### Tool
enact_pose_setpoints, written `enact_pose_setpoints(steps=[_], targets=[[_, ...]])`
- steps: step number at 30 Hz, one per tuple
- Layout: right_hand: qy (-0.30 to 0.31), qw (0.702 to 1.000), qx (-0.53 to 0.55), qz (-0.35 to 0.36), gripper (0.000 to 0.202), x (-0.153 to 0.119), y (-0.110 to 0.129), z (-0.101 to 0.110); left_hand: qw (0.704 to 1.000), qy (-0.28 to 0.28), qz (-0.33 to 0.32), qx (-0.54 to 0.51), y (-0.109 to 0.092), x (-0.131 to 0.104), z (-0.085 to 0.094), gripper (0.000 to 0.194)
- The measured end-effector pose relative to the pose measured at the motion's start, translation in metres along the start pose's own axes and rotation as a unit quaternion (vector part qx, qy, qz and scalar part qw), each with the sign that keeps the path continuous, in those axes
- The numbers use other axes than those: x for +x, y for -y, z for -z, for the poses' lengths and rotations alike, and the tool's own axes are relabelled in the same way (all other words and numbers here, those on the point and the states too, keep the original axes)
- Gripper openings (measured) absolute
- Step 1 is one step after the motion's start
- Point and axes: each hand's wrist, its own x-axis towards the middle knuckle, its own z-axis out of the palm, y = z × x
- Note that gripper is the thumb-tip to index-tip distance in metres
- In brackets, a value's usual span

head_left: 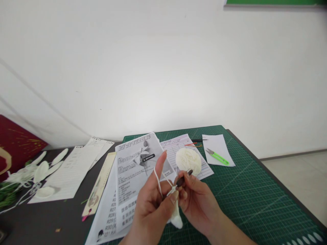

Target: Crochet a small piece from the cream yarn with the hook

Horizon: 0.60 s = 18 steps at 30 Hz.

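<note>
White crochet piece (176, 218) in left hand (152, 203), forefinger (160, 164) upright, dark hook (180, 181) in right hand (198, 202)

Craft table (74, 217) against a white wall (163, 61); home, studio or classroom, one cannot tell.
A gridded mat (245, 200) and snips (220, 158) at 4 o'clock, a yarn ball (188, 160) at 5, a flower diagram (130, 177) at 7 and white petals (41, 171) at 8 show handwork.
</note>
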Motion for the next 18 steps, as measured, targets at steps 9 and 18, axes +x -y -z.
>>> enact_pose_setpoints(steps=[9, 18], targets=[[0.020, 0.995, -0.076, 0.058, 0.015, -0.004, 0.007, -0.004, 0.997, -0.015, -0.034, 0.061, 0.002, -0.005, -0.002, 0.059], [0.056, 0.998, -0.028, 0.015, 0.020, -0.001, -0.002, 0.003, 0.984, -0.024, -0.120, 0.132, -0.001, -0.014, -0.015, 0.052]])
